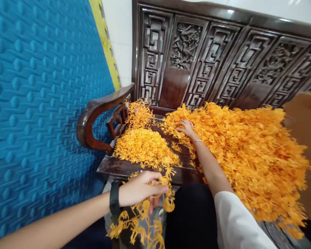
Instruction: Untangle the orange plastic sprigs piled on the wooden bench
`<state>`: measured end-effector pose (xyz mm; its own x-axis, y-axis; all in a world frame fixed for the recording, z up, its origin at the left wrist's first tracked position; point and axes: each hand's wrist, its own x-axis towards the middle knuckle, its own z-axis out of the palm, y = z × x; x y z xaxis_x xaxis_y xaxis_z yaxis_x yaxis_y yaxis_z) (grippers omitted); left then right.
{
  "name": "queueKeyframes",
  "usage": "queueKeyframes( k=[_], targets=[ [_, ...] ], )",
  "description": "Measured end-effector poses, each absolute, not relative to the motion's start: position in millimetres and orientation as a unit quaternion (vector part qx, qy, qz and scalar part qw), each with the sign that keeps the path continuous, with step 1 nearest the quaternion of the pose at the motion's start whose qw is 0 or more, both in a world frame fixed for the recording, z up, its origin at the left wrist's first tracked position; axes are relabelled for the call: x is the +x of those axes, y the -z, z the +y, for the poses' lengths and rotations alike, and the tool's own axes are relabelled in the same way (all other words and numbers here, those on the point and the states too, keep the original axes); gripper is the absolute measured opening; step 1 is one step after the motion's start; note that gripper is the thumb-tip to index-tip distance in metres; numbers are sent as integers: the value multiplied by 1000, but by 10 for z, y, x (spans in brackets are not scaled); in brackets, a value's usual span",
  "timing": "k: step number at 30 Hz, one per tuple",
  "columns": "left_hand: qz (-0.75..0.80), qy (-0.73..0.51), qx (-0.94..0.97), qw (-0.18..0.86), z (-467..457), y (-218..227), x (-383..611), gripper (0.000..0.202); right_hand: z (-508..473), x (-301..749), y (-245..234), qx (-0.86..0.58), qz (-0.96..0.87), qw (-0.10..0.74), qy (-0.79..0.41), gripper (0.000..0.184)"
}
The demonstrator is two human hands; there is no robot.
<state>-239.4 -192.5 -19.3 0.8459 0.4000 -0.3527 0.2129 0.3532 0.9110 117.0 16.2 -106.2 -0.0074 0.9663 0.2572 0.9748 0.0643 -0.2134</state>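
Observation:
My left hand [142,188], with a dark band at its wrist, is closed around a cluster of orange plastic flower-like pieces [142,224]. The cluster dangles below the bench's front edge, and part of the fingers is hidden behind it. My right hand [187,128] reaches forward with fingers apart, touching the near-left side of a large heap of orange pieces [238,145]. Left of that heap lies a smaller mound of similar pieces [145,147]. Behind the mound, thin, stringy orange bits [140,116] are piled against the armrest.
The heaps rest on a dark wooden bench [119,166] with a curved armrest [85,124] and a carved backrest [176,83]. Blue studded matting [41,103] with a yellow border [106,45] covers the floor at left. A brown cardboard sheet [305,121] stands at right.

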Motion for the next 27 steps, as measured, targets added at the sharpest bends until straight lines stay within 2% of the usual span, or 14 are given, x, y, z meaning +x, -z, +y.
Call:
queueKeyframes(
  k=[5, 10, 13, 20, 26, 27],
  targets=[
    [286, -71, 560, 774, -1889, 209, -2441, 37, 381, 1499, 1290, -679, -715, 165, 43, 29],
    [324, -99, 537, 773, -1846, 265, -2584, 38, 394, 1631, 1564, -643, -741, 144, 133, 32],
    [345, -104, 537, 763, -1859, 277, -2696, 38, 389, 1616, 1574, -651, -736, 133, 133, 33],
    [353, -108, 570, 734, -1952, 232, -2877, 35, 336, 1209, 1072, -707, -699, 113, 1, 35],
    [316, -108, 610, 719, -1964, 167, -2812, 33, 55, 626, 588, -697, -691, 190, 38, 38],
    [307, -109, 616, 717, -1960, 164, -2795, 33, -41, 526, 551, -690, -701, 179, 26, 39]
  ],
)
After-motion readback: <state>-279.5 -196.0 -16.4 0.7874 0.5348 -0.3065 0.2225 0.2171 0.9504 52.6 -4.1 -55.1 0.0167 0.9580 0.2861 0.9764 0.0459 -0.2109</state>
